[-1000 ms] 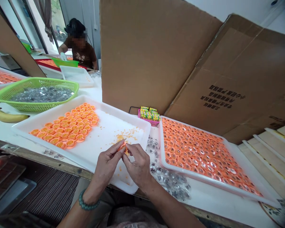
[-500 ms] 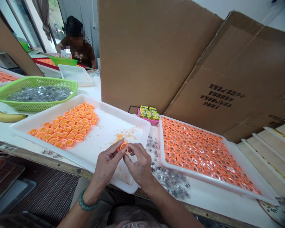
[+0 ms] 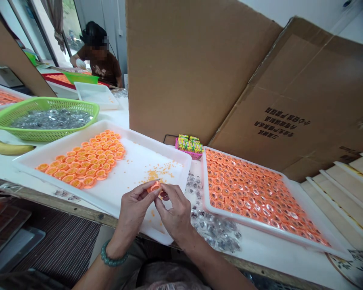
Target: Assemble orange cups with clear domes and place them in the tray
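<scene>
My left hand (image 3: 132,213) and my right hand (image 3: 174,212) meet over the near right corner of a white tray (image 3: 130,169). Together their fingertips pinch one small orange cap (image 3: 155,187). Rows of orange caps (image 3: 84,159) fill the tray's left part, and small orange crumbs (image 3: 160,172) lie scattered near my fingers. A second white tray (image 3: 293,237) to the right is packed with orange caps (image 3: 254,195) that carry clear inserts. Loose clear pieces (image 3: 213,229) lie on the table between the trays, close to my right hand.
A green basket (image 3: 6,119) of clear pieces and a banana (image 3: 7,147) sit at the left. A small pink basket (image 3: 190,145) stands against tall cardboard sheets (image 3: 199,68). Another person (image 3: 98,56) works at the far table. White slats (image 3: 347,189) lie at the right.
Both hands stay together on the orange cap, with only small finger shifts. The view has moved slightly.
</scene>
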`<state>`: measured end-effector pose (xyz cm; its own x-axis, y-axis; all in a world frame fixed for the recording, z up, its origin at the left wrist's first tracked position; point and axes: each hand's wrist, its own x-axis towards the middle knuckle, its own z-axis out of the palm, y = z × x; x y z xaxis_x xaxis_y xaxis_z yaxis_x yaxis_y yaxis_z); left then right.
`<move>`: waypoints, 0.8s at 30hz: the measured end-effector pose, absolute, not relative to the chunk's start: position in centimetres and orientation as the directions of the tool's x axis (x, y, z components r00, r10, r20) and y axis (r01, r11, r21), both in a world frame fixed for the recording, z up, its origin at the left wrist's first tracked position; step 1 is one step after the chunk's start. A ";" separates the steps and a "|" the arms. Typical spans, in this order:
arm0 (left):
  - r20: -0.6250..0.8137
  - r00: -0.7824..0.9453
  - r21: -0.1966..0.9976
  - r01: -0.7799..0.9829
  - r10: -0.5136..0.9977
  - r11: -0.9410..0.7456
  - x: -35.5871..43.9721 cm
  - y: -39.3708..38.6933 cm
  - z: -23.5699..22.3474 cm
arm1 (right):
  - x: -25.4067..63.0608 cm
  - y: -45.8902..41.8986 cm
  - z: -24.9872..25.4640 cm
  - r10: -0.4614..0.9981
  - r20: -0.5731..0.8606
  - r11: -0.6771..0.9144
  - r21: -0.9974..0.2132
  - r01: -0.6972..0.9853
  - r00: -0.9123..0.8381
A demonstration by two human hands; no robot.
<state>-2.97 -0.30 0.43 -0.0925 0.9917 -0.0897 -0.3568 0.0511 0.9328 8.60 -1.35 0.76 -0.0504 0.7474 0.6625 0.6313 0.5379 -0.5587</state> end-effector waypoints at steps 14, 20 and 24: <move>-0.057 -0.066 0.925 -0.378 0.996 0.028 -3.1 -0.2 1.0 | 8.3 -0.9 0.7 0.725 0.683 0.588 -0.546 0.596 -0.089; -0.106 0.151 0.922 -0.355 0.983 0.154 -3.3 0.0 1.3 | 10.2 -0.1 1.2 0.741 0.630 0.616 -0.502 0.608 -0.231; -0.109 0.208 0.914 -0.364 0.972 0.181 -3.3 0.3 1.3 | 11.5 -0.2 1.3 0.723 0.605 0.659 -0.461 0.595 -0.332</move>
